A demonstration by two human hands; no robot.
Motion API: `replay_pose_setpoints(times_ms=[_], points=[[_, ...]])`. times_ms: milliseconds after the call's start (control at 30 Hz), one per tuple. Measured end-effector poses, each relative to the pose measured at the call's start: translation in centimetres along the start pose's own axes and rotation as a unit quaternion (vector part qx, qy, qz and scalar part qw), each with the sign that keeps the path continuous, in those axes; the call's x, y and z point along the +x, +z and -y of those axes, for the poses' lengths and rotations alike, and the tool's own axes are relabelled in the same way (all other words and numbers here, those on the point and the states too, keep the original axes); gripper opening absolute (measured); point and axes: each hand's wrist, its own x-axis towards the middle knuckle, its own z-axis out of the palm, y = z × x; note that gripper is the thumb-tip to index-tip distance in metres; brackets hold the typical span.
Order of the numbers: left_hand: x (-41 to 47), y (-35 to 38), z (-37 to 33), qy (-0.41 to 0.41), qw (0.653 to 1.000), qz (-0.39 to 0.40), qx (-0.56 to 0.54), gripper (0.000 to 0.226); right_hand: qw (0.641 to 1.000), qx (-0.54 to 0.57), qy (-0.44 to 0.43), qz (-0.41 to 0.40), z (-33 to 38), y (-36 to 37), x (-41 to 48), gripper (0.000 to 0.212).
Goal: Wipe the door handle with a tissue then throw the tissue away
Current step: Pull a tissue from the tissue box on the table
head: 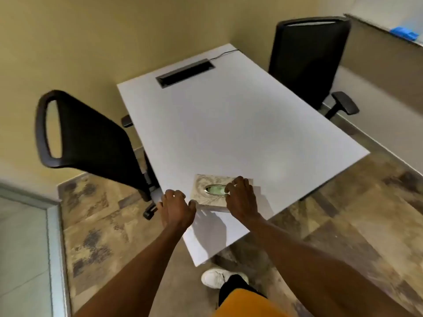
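A patterned beige tissue box lies flat near the front edge of the white table. Its oval slot shows pale tissue inside. My right hand hovers over the box's right side, fingers curled at the slot's right end, holding nothing I can see. My left hand sits just left of the box, fingers apart, thumb close to the box's near left corner. No door handle or bin is in view.
A black office chair stands at the table's left side and another black chair at the far right. A dark cable slot is set into the table's far end. A glass panel with a pale frame runs along the left.
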Motion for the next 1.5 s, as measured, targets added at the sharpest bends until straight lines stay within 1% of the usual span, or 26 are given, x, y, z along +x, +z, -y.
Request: replay_pose_setpoints(times_ms=[67, 200, 267, 367, 467, 600, 667, 767, 933, 1000, 1133, 1300, 1400, 1500], points=[[0.6, 0.5, -0.9, -0.014, 1.000, 0.006, -0.015, 0.040, 1.000, -0.005, 0.014, -0.008, -0.4, -0.4, 0.5, 0.020], [2.0, 1.7, -2.3, -0.030, 0.999, 0.023, -0.009, 0.037, 1.000, 0.007, 0.012, -0.018, -1.3, -0.4, 1.8, 0.022], [2.2, 2.0, -2.3, -0.034, 0.999, 0.029, -0.005, 0.039, 1.000, -0.001, -0.004, -0.014, -1.6, -0.5, 2.3, 0.023], [2.3, 2.7, -2.1, -0.025, 0.997, 0.056, 0.036, 0.044, 1.000, 0.002, -0.022, 0.009, -1.7, -0.2, 3.1, 0.020], [2.3, 3.7, -1.5, -0.010, 0.996, 0.056, 0.064, 0.043, 0.999, -0.006, -0.040, 0.015, -1.8, 0.6, 3.5, 0.020], [2.8, 4.3, -1.4, -0.012, 0.997, 0.054, 0.058, 0.050, 0.998, -0.031, -0.060, 0.020, -1.9, 0.9, 4.1, 0.023], [2.9, 4.4, -1.4, -0.016, 0.996, 0.056, 0.063, 0.053, 0.996, -0.055, -0.069, 0.033, -1.8, 0.9, 4.5, 0.021], [3.2, 4.2, -1.5, -0.020, 0.995, 0.058, 0.074, 0.056, 0.992, -0.091, -0.077, 0.041, -1.3, 1.1, 4.8, 0.013], [3.8, 3.8, -1.6, -0.031, 0.993, 0.068, 0.092, 0.061, 0.988, -0.113, -0.090, 0.058, -0.8, 1.1, 5.1, 0.007], [3.9, 3.8, -1.6, -0.034, 0.992, 0.070, 0.102, 0.062, 0.987, -0.112, -0.103, 0.054, -0.8, 1.0, 5.3, 0.006], [3.9, 3.8, -1.8, -0.042, 0.990, 0.067, 0.113, 0.064, 0.986, -0.097, -0.128, 0.043, -1.0, 1.2, 5.4, 0.014], [3.9, 3.7, -2.0, -0.057, 0.990, 0.060, 0.116, 0.064, 0.991, -0.063, -0.116, 0.020, -1.0, 1.4, 5.2, 0.013], [4.1, 3.7, -2.0, -0.073, 0.990, 0.061, 0.105, 0.062, 0.992, -0.043, -0.112, 0.028, -1.2, 1.3, 5.3, 0.018], [4.5, 3.8, -1.9, -0.084, 0.990, 0.063, 0.092, 0.060, 0.994, 0.009, -0.105, 0.035, -1.2, 0.8, 5.2, 0.018]])
